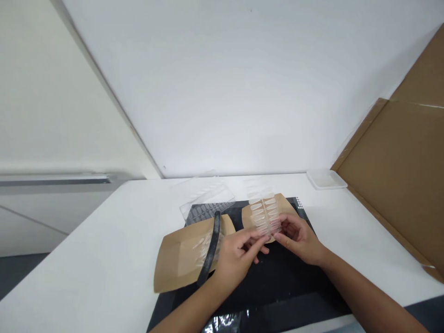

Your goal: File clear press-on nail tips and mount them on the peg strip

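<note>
My left hand [239, 252] and my right hand [300, 238] both pinch the lower end of a sheet of clear nail tips [265, 212]. Its two rows of nail-shaped pieces stand out from a middle strip. Behind the sheet is a brown paper tray [285, 205], partly covered by it and by my right hand. To the left, a larger brown paper tray [169, 259] holds several loose clear pieces [202, 249]. Across that tray runs a curved black strip [210, 252], close to my left hand.
A black mat [277, 286] lies under the trays on the white table [104, 259]. Clear plastic sheets [208, 199] with nail shapes overlap at the back. At the back right sits a shallow translucent tray [326, 179], beside an upright cardboard panel [398, 175]. A white wall rises behind.
</note>
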